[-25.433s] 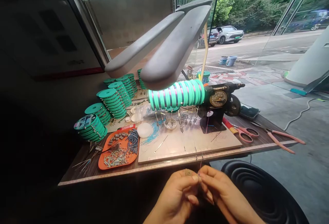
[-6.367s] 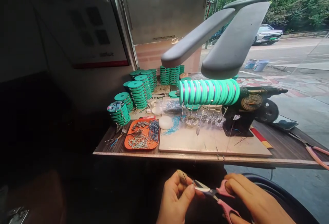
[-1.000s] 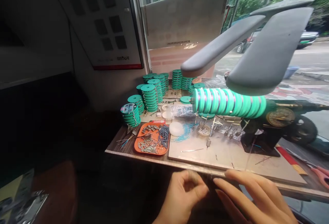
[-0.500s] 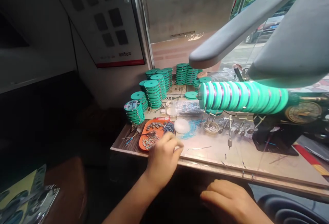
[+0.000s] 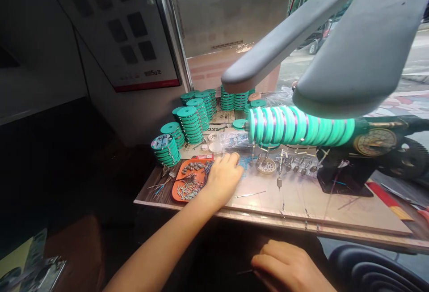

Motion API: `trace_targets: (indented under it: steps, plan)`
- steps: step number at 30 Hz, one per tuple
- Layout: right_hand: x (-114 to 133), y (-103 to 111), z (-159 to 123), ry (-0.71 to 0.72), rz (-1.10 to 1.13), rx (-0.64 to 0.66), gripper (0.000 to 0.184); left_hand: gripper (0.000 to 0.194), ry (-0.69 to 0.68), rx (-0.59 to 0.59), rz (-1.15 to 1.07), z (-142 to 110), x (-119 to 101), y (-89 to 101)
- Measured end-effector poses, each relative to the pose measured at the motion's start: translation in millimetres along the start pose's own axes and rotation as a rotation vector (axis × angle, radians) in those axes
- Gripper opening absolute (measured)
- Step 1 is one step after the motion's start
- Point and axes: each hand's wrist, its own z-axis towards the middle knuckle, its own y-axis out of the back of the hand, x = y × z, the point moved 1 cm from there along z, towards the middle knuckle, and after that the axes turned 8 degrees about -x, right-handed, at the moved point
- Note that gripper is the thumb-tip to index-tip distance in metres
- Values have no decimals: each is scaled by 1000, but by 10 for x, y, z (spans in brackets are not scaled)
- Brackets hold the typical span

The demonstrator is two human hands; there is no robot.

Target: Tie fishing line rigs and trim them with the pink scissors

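Observation:
My left hand [image 5: 225, 176] reaches over the near edge of the workboard, beside the right rim of the orange tray [image 5: 177, 185]. Its fingers are bent downward near the light blue line pieces [image 5: 247, 163]; their tips are hidden. The hand covers the spot where a white round piece lay. Small grey cylinders, dark slim parts and pale little tubes fill the tray. Low in front of the table edge, my right hand [image 5: 286, 263] is closed, with a thin dark stick-like thing [image 5: 244, 272] poking out on its left. Thin lines with small fittings [image 5: 283, 206] hang over the board.
A row of green foam spools [image 5: 301, 125] sits on a geared winder with a dial [image 5: 375, 142], under a grey lamp [image 5: 355, 55]. Stacks of green spools [image 5: 189, 124] stand behind. A bead dish [image 5: 267, 166], a thin metal needle-like tool [image 5: 250, 194] and scissors [image 5: 424, 213] lie about.
The scissors have gone from my right hand to the table at right. My left hand has left my right and moved onto the board, then slightly farther from the tray's near edge.

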Motion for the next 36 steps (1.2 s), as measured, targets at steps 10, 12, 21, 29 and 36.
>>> trace_targets:
  steps: [10, 12, 21, 29, 36]
  plan:
    - [-4, -11, 10, -39, 35, -1, 22, 16, 73, -54, -298, 26, 52, 121]
    - [17, 35, 39, -64, 90, 22, 21, 15, 117, -76, -409, -76, 43, 202]
    - [107, 367, 126, -507, 378, -7, 14, 19, 1020, -173, -1663, -1029, -455, 40]
    - [197, 392, 143, -464, 228, -1, 14, 3, 1027, -244, -1508, -1268, -708, -80]
    - [264, 370, 223, -364, 76, 58, 19, 5, 841, -341, -1255, -1316, -737, -105]
